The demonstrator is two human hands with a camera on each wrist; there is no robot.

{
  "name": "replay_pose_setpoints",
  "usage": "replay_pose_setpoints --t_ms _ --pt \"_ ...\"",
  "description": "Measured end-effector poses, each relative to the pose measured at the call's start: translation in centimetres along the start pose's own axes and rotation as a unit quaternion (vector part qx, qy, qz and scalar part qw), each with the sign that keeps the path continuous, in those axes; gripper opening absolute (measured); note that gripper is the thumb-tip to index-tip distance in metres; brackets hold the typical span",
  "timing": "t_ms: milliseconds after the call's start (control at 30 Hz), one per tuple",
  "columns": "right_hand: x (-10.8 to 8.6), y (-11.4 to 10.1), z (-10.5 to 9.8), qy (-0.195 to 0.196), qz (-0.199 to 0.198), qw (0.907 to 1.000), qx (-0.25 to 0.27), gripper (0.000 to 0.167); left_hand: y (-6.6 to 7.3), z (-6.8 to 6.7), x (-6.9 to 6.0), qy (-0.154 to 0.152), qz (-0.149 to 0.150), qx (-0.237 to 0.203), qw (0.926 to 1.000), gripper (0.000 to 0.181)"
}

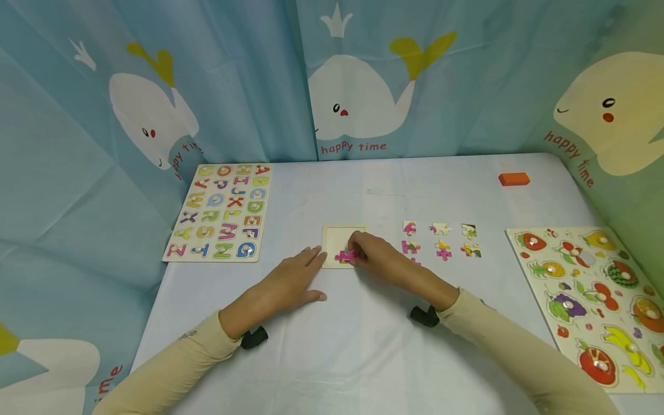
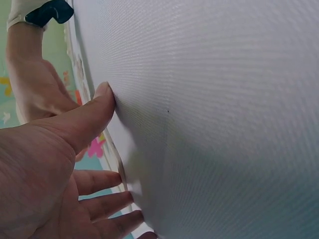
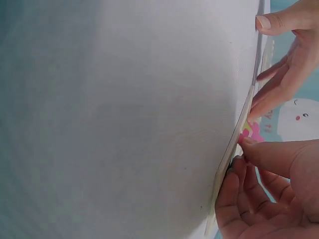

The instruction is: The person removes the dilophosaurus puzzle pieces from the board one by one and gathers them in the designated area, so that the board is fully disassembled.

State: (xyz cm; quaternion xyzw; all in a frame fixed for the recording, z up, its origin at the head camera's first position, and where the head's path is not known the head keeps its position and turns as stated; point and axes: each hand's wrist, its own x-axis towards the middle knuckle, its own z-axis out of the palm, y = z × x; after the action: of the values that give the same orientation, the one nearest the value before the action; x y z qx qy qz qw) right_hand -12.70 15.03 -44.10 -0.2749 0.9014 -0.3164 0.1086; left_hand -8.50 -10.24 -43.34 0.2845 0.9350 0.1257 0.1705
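Observation:
A small square wooden puzzle tray (image 1: pixel 334 237) lies flat on the white table. Over its lower part my right hand (image 1: pixel 381 259) pinches a pink and yellow jigsaw piece (image 1: pixel 342 257) between thumb and fingers. The right wrist view shows this piece (image 3: pixel 255 131) just above the tray's rim, partly hidden by the thumb. My left hand (image 1: pixel 293 280) lies with its fingers straight, the fingertips touching the tray's left edge. Its thumb rests on the table, as the left wrist view shows.
Loose jigsaw pieces (image 1: pixel 443 253) lie in rows right of the tray, one partly behind the right forearm. An alphabet board (image 1: pixel 261 230) lies at the left, a fruit board (image 1: pixel 542 271) at the right. An orange block (image 1: pixel 514 179) sits at the back right.

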Motion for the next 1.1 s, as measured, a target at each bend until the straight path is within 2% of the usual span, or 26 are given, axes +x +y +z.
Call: replay_pose_setpoints --t_ms 167,433,633,800,1100 --pt "0.0 0.1 -0.3 0.005 -0.008 0.9999 0.01 0.014 -0.1 0.1 0.1 -0.003 -0.001 0.0 1.0 0.091" --pt "-0.6 -0.2 -1.8 -0.006 0.003 0.9985 0.054 0.011 -0.2 0.3 0.2 0.001 0.001 0.0 1.0 0.091" --pt "-1.8 0.0 -3.9 0.019 0.024 0.998 0.056 0.011 -0.1 0.2 0.1 0.004 0.003 0.004 1.0 0.091" --pt "-3.5 1.2 -6.1 0.037 0.043 0.9973 0.046 0.011 0.0 0.3 0.0 0.003 0.003 0.004 1.0 0.09" --pt "-7.8 4.1 -10.5 0.033 0.102 0.9934 0.042 0.009 -0.1 0.2 0.0 0.011 0.012 0.01 0.9998 0.09"
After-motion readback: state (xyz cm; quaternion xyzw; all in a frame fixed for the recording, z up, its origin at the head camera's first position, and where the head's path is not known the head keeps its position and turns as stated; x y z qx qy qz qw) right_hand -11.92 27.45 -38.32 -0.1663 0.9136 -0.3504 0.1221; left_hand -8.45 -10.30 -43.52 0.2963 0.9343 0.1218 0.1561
